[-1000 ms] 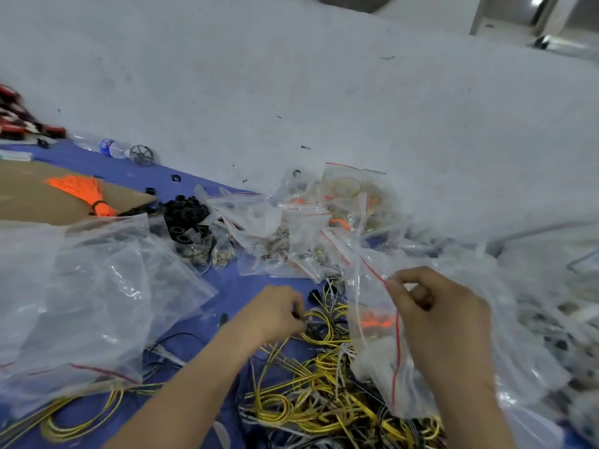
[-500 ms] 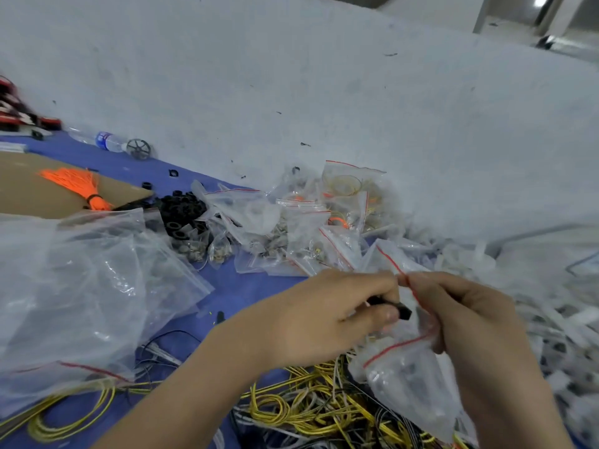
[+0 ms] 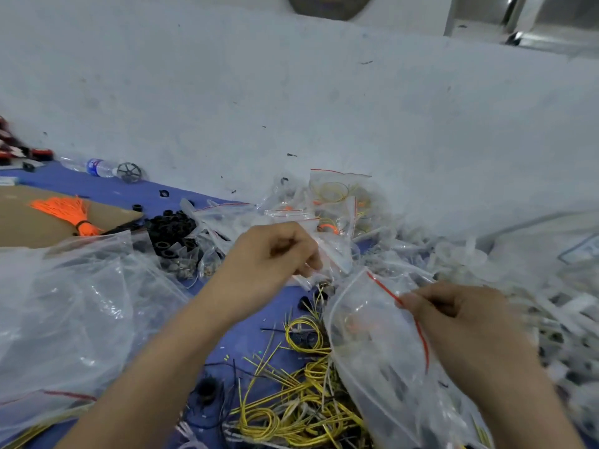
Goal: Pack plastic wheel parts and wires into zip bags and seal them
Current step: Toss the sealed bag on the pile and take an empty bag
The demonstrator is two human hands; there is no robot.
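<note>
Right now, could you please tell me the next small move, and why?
Probably the left hand should pick a piece from the small packets under its fingers and carry it to the zip bag, whose red-striped mouth the right hand pinches, apparently unsealed.

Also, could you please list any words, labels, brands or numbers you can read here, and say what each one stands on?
No text here can be read.
The water bottle has a blue label: print too small and blurred to read.
The zip bag pinched by the right hand: a red seal line only, no print visible.
The blue-edged sheet at the far right: blurred, unreadable.
</note>
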